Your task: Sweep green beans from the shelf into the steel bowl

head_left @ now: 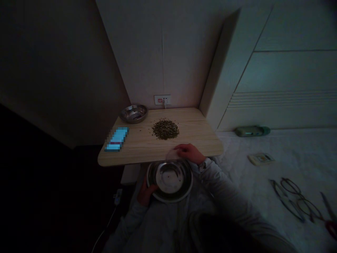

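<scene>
Below the near edge of the small wooden table [126,154], a metal bowl [170,177] sits at my lap with a few dark specks inside. My left hand [146,191] grips its left rim, thumb over the edge. Above the bowl's far right rim, my right hand [190,153] is at the table edge with its fingers curled together. A pale, see-through blur shows at its fingertips, and I cannot make out what it is. Just beyond lies a loose pile of small dark grains or seeds [165,129] on the tabletop.
A second metal bowl [133,114] stands at the table's back left, with a lit phone [116,139] in front. A wall socket [162,99] holds a plug. On the white bedding at right lie a green bottle [252,131], a remote-like device [261,159], eyeglasses [291,186] and scissors [330,225].
</scene>
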`<state>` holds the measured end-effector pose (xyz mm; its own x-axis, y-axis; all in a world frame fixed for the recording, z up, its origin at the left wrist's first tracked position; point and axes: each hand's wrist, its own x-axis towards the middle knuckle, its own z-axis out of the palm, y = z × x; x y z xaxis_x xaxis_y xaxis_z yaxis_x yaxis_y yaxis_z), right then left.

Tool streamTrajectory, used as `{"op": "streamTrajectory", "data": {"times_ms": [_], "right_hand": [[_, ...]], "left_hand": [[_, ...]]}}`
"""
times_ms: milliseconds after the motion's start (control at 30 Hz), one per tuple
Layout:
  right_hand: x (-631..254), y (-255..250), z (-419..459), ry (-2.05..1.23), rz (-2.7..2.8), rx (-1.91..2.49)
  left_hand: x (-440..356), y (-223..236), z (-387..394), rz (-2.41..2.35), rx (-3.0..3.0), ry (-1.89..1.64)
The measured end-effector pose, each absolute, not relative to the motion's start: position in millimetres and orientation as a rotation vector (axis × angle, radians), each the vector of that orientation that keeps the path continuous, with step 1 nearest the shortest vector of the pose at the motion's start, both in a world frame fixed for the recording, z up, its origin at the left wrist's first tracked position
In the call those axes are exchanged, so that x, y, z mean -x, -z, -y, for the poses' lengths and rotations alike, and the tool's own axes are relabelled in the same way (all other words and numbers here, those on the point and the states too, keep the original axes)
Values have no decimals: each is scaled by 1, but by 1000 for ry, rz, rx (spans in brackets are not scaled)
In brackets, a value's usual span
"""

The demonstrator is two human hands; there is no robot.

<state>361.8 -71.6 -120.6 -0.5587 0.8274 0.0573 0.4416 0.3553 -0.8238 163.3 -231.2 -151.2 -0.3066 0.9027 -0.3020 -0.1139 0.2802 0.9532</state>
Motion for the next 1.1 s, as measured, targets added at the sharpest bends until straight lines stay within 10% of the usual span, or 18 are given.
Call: {"op": "streamTrajectory", "data": {"times_ms": [1100], "right_hand": [[-382, 120, 23, -673, 1854, 1501]], "left_hand": [[-158, 178, 233, -1531, -728, -1272]]}}
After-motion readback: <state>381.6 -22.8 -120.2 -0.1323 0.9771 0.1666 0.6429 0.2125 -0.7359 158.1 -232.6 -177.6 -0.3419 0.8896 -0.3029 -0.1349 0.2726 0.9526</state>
